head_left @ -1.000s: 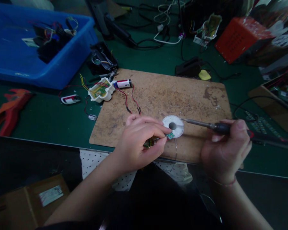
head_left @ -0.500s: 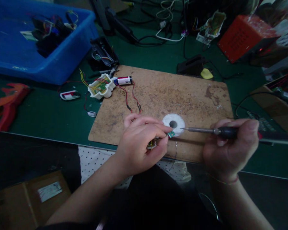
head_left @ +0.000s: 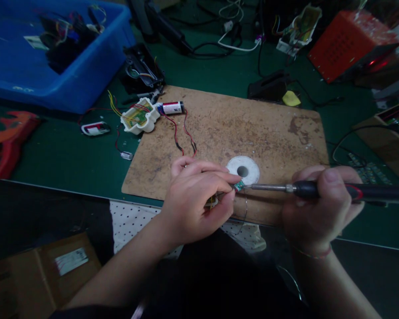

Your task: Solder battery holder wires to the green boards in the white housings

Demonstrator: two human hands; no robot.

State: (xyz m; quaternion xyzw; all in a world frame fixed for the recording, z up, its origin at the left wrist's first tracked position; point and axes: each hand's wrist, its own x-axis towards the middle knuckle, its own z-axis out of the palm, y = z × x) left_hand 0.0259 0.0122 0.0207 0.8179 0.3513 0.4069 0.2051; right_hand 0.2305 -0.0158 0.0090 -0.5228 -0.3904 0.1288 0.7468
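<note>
My left hand (head_left: pixel 196 199) is closed in a pinch over the brown board (head_left: pixel 219 128), with a small green circuit board (head_left: pixel 239 185) sticking out past its fingertips. Under the palm a bit of a pale part with yellow wires (head_left: pixel 212 201) shows; the rest is hidden. My right hand (head_left: pixel 322 208) grips a soldering iron (head_left: pixel 307 189) by its black handle. The iron's tip meets or nearly meets the right edge of the circuit board. Just behind lies a white solder spool (head_left: pixel 249 166), and a thin strand of solder wire (head_left: pixel 246 206) hangs below it.
At the left are a blue bin (head_left: pixel 96 84) of parts and orange-red pliers-like tool (head_left: pixel 13 141). A white housing (head_left: pixel 139 116) with wires and a battery (head_left: pixel 172 107) lie on the board's left corner. Behind stand an iron holder (head_left: pixel 269 85) and an orange box (head_left: pixel 349 44).
The soldering iron has moved left and slightly down, its tip going from over the spool to the circuit board. My left hand has stayed almost in place, still pinching the board.
</note>
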